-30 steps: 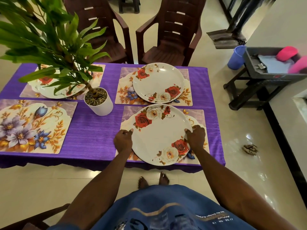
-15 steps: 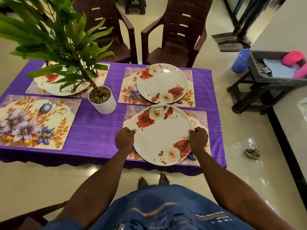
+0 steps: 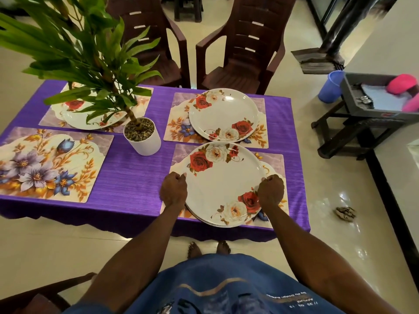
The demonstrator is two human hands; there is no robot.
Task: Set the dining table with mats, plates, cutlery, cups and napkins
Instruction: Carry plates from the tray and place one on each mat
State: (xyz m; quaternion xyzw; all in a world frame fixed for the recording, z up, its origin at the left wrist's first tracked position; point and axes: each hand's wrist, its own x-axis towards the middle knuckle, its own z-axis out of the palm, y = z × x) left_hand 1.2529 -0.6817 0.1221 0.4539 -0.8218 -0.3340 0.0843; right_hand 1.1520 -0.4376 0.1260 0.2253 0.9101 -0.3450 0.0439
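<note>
A white plate with red roses (image 3: 223, 184) is over the near right floral mat (image 3: 275, 163); a second rim shows just under its near edge. My left hand (image 3: 173, 191) grips its left rim and my right hand (image 3: 270, 190) grips its right rim. Another rose plate (image 3: 223, 114) lies on the far right mat (image 3: 176, 123). A third plate (image 3: 74, 114) sits on the far left mat, partly hidden by leaves. The near left mat (image 3: 49, 164) is bare.
A potted plant in a white pot (image 3: 142, 137) stands mid-table on the purple cloth (image 3: 131, 177). Two brown chairs (image 3: 244, 48) face the far side. At the right, a grey tray (image 3: 353, 103) on a dark stool holds cutlery, napkins and pink cups; a blue cup (image 3: 330, 87) is beside it.
My hands stay on the near plate's rims; the plate has shifted very little. The view has drifted slightly, so the table sits lower and more to the right in frame.
</note>
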